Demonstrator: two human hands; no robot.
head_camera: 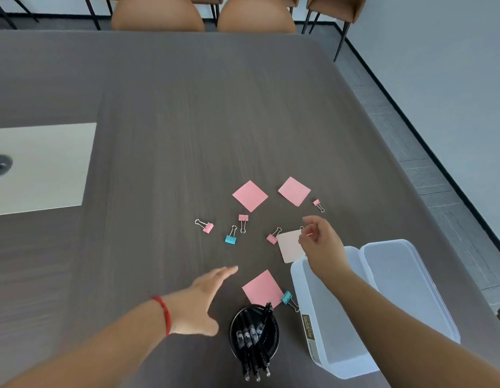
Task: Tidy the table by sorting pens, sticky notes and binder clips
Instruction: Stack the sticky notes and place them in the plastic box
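Roughly a third done, by my read. Pens (253, 341) look sorted: all standing in the black cup (274, 336), nearest the camera, between the two forearms. No loose pens visible on the surface (159, 107).

Right hand (320, 245) grip: thumb and forefinger pinched together on something small, a wire loop showing at the fingertips. Probably a binder clip, but it's too hidden to confirm. The hand hovers over the pale sticky note (289, 246), right at the far corner of the clear bin (341, 331).

Left hand (204, 298) grip: open, fingers flat and extended, holding nothing, hovering low over bare surface.

Bin looks empty as far as I can tell through the plastic; its lid (405, 284) lies just past it on the right-hand side.

Still loose:
- pink clip (272, 238) touching the pale note, just left of the right grip
- pink clip (317, 204) beyond the right grip
- pink clip (243, 221), blue clip (231, 238), pink clip (205, 226) off to its left, ahead of the left fingertips
- blue clip (286, 298) against the bin wall, below the right wrist
- three pink sticky notes: two beyond the right grip (250, 196) (294, 191), one (263, 288) between the left grip and the bin, by the cup

So clips and notes remain to sort, nothing stacked yet.
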